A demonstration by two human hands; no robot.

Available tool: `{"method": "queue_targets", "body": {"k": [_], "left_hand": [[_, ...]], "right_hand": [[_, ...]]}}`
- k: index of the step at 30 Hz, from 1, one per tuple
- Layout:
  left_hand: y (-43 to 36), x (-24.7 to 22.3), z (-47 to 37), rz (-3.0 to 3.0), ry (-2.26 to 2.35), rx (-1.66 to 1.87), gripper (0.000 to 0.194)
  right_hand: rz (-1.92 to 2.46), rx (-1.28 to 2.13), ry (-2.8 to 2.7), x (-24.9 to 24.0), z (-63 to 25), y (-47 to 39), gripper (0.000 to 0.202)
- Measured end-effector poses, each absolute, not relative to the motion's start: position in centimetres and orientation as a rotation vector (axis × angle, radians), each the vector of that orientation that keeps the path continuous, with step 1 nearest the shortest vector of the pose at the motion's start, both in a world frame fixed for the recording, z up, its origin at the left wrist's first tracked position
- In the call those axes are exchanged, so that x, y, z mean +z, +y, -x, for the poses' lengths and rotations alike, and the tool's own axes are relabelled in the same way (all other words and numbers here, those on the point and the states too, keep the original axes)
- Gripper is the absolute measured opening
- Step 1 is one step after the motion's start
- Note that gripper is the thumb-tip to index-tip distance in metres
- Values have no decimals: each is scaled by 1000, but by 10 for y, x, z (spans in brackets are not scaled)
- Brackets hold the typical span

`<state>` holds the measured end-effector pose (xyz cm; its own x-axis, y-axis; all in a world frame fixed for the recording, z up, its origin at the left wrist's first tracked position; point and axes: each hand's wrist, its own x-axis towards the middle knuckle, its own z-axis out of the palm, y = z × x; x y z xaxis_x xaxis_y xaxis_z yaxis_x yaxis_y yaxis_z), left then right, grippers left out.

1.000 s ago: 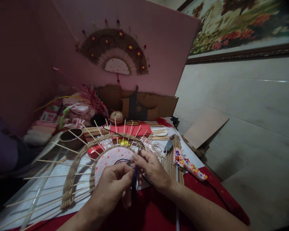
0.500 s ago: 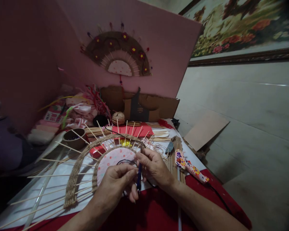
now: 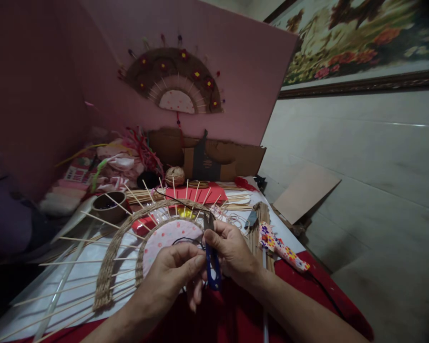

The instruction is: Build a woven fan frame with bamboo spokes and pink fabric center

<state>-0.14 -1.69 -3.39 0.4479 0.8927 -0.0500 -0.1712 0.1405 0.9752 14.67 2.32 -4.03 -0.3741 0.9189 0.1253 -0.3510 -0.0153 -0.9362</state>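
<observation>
In the head view my right hand (image 3: 232, 245) grips a pair of blue-handled thread snips (image 3: 213, 269), their dark blades pointing up and away from me. Close beside it, my left hand (image 3: 177, 271) pinches a thin black cord (image 3: 186, 239), which loops up between the two hands. Both hands are over the near right end of a fan-shaped frame of thin wooden sticks (image 3: 71, 264) with a woven twine band (image 3: 109, 267). At its centre is a pink dotted half-round piece (image 3: 164, 238). My fingers hide the cord's end.
A flower-patterned glue gun (image 3: 282, 247) lies at right on corrugated cardboard strips. A brown bowl (image 3: 109, 207), twine ball (image 3: 175, 176) and fabric pile (image 3: 114, 164) stand behind. A finished fan (image 3: 177, 78) hangs on the pink board.
The snips have turned in my right hand, so their blades and handle loop now show broadside. My left hand keeps its pinch on the cord, almost in place.
</observation>
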Motion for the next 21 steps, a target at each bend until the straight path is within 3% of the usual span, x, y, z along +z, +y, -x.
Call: {"method": "queue_targets", "body": {"k": [21], "left_hand": [[-23, -33, -1, -1131, 856, 924, 30]], "right_hand": [[572, 1748, -1085, -41, -140, 16, 40]]}}
